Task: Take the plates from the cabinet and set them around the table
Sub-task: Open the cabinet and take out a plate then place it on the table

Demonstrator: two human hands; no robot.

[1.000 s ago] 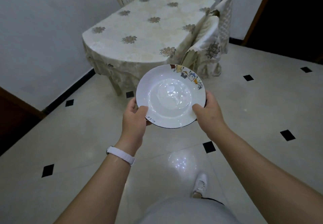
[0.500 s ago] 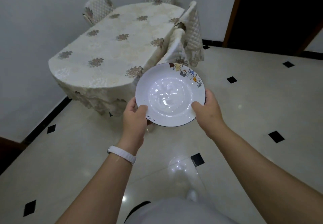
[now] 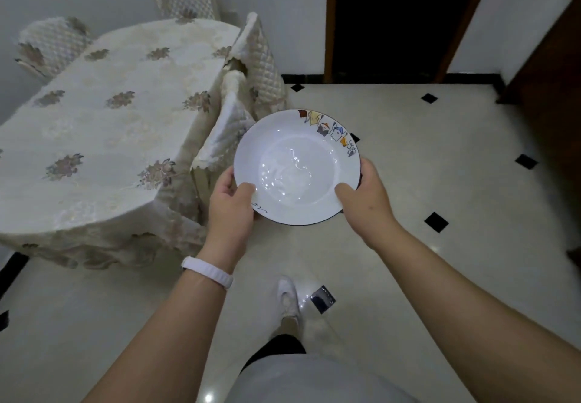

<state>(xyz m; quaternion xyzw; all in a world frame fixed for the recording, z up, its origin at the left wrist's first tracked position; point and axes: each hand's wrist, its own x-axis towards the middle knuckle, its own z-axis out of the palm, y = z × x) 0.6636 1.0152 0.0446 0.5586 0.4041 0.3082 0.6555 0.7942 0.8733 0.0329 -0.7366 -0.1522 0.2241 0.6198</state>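
Both thumbs atop near rim: left grip point(image 3: 231, 210), right grip point(image 3: 366, 206) pinch plate point(image 3: 297, 166), level above floor point(image 3: 408, 151). Worktop point(image 3: 103, 138) lies leftward, left grip nearer. Possibly more plates stacked beneath, unclear.

Covered chairs point(image 3: 251, 88) flank the table's point(image 3: 103, 132) bare right edge.
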